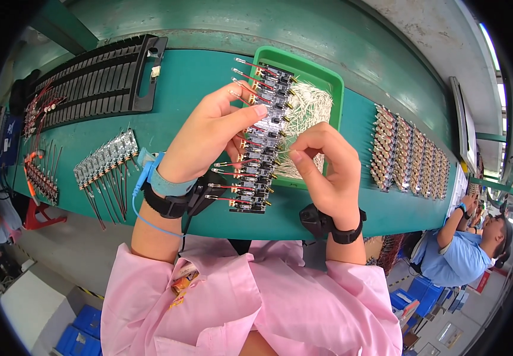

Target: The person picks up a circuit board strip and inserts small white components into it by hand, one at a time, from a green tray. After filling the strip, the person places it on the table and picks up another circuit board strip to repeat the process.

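Note:
My left hand (218, 127) grips a long black circuit board panel (260, 142) by its left side, thumb on top. Short red and black wires with small connectors stick out along the panel's left edge, and gold-coloured pins line its right edge. At that right edge, my right hand (326, 163) has thumb and forefinger pinched together; whatever is between them is too small to make out. Beneath the panel and my right hand lies a green tray (338, 110) holding a heap of thin white pieces (311, 107). A blue strap with a cord circles my left wrist.
At the far left stands a black slotted rack (99, 77). Wired circuit boards (108, 157) lie on the green table (203, 65) left of me, beside a smaller wired board (41, 181). Several rows of board panels (408, 151) sit at the right. A co-worker (464, 249) in blue is further right.

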